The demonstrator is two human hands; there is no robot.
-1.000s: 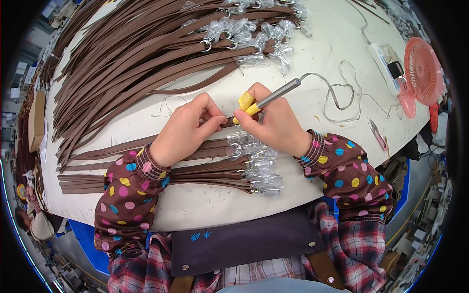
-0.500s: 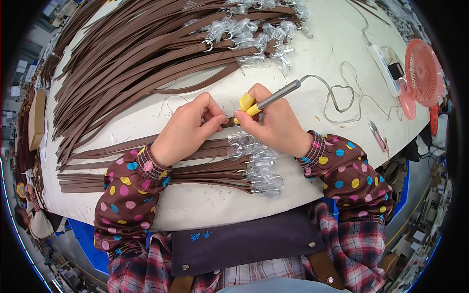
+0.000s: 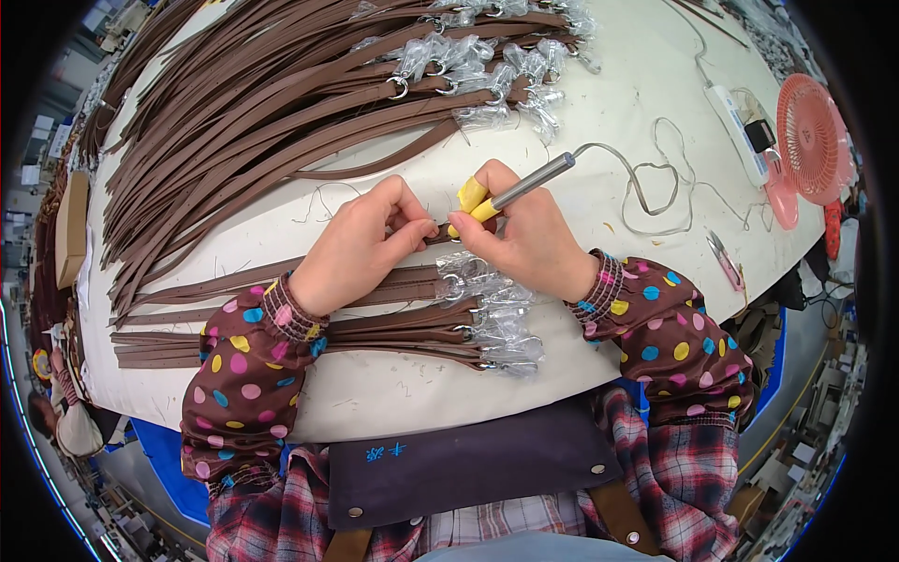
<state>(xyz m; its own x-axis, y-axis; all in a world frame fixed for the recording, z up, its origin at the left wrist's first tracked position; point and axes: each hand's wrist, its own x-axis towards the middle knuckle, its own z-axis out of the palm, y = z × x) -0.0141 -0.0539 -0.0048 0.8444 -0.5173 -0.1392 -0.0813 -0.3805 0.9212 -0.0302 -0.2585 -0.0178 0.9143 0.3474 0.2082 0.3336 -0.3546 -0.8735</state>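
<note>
My left hand (image 3: 361,245) is closed in a pinch on a brown strap (image 3: 438,237), whose end lies between my two hands. My right hand (image 3: 536,239) grips a corded pen-shaped tool (image 3: 536,181), like a soldering iron, with a grey metal barrel and yellow wrapping. Its tip points down and left toward the strap but is hidden by my fingers. Beneath my hands lie several more brown straps (image 3: 403,335), their metal rings and clasps covered in clear plastic wrap (image 3: 506,332) at the right ends.
A large heap of brown straps (image 3: 253,122) with wrapped hardware (image 3: 445,56) covers the table's far left. A grey cord (image 3: 641,223) loops rightward. Beyond stand a white power strip (image 3: 737,131) and a pink fan (image 3: 811,140). Pink-handled snips (image 3: 726,262) lie near the right edge.
Almost nothing differs. My left hand has shifted very slightly, and both hands keep their grips at the strap.
</note>
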